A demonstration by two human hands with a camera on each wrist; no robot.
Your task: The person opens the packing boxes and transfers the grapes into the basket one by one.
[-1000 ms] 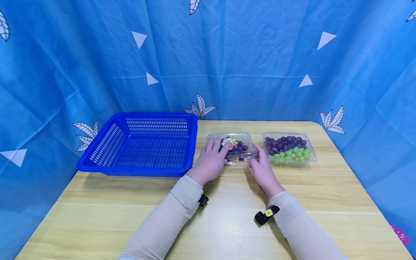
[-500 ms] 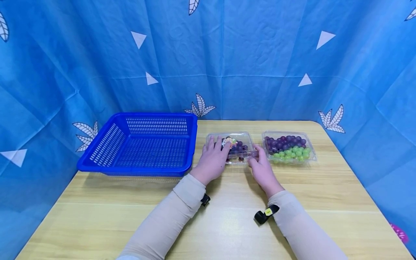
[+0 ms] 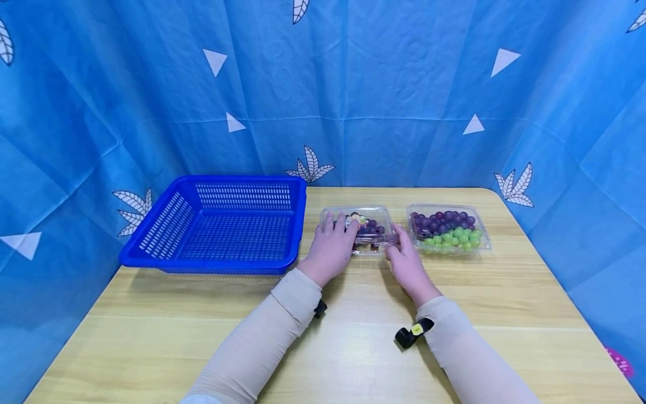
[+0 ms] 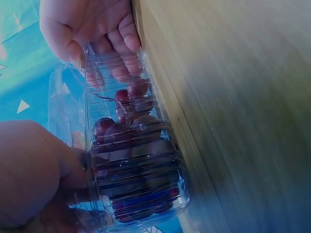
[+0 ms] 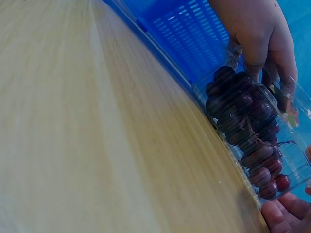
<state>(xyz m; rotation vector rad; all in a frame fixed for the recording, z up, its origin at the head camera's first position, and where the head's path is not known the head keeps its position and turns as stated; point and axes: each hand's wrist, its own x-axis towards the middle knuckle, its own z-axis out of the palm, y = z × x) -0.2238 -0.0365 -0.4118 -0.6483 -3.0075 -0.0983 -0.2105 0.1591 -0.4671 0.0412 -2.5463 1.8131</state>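
A clear plastic clamshell box (image 3: 372,212) of dark purple grapes (image 5: 243,114) stands on the table, a small colourful sticker on its lid. My left hand (image 3: 330,247) lies over its left part, fingers spread and fairly straight on the lid. In the right wrist view, the thumb of this left hand (image 5: 262,39) is down near the box's edge. At the right end, my right hand (image 3: 407,264) grips the box, thumb in front. Seen from the left wrist, the fingers of the right hand (image 4: 97,24) reach round that end; parts of them show through the plastic.
Right of the hands, another clear box (image 3: 487,244) holds purple and green grapes. A blue plastic basket (image 3: 298,247) with slotted sides stands on the left, its rim close to my left hand. The wooden table (image 3: 363,348) ends at a blue patterned curtain (image 3: 404,84).
My left hand has shifted very slightly rightward on the lid, its wrist moving a little. The right hand and both boxes have stayed in place.
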